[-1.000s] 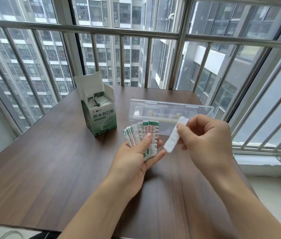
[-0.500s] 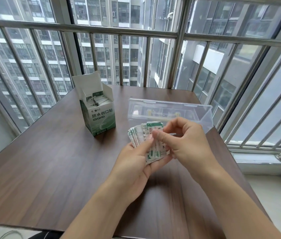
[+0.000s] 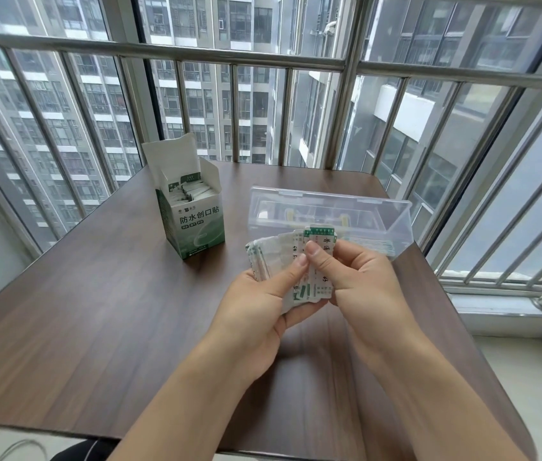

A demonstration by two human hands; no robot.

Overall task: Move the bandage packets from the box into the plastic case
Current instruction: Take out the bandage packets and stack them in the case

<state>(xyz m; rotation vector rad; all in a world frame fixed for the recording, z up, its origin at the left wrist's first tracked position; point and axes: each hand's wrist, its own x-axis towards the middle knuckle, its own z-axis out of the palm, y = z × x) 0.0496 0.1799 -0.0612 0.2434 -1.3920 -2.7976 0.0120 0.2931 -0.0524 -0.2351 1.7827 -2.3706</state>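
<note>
While my left hand point(image 3: 256, 314) cradles a fanned stack of bandage packets point(image 3: 283, 257) above the near middle of the wooden table point(image 3: 96, 311), its thumb lies across the front of the fan and its fingers curl underneath, gripping the stack. My right hand point(image 3: 359, 281) has come in from the right and meets the stack: its thumb presses on the face of the front packet point(image 3: 321, 247), the rightmost one in the fan, with the fingers curled behind it, so it pinches that packet. The two thumbs nearly touch on the packets. The front packet stands a little higher than the others, its green printed top edge showing above my fingers.

Farther away and just beyond my hands lies the clear plastic case point(image 3: 329, 211), open, its lid raised on the far side. Through its near wall at the right I can make out some flat pale things inside, but too blurred to name.

To the left of the case, well apart from it, stands the green and white box point(image 3: 196, 227), upright with its top flaps open and more packets point(image 3: 189, 191) upright inside. Behind the table runs a metal railing point(image 3: 196, 54) before the window.
</note>
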